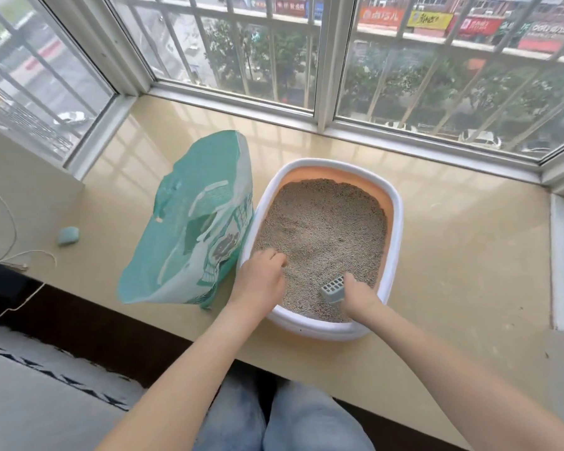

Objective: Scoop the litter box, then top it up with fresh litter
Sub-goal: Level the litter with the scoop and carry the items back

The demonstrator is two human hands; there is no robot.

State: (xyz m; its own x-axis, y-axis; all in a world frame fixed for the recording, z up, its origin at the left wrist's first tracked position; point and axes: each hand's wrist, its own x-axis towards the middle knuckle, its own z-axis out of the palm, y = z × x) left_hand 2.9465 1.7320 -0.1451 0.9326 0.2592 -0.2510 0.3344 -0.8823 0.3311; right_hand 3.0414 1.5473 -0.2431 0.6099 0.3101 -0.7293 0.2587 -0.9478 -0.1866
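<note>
A white-rimmed litter box point(396, 222) with orange inner walls sits on the beige window ledge, filled with grey-brown litter point(323, 229). Beside its left wall stands a green litter bag point(192, 222), open at the top. My left hand point(261, 281) reaches over the box's near-left rim, its fingers curled down into the litter; whether it holds anything is hidden. My right hand point(358, 294) grips the handle of a small grey-blue slotted scoop point(333, 289), whose head lies on the litter at the box's near end.
A small green pad-like object point(68, 235) and a loose white cord point(13, 255) lie on the ledge point(469, 255) at far left. Barred windows close off the back and left. A rug point(46, 385) covers the floor below, and my knees are under the ledge.
</note>
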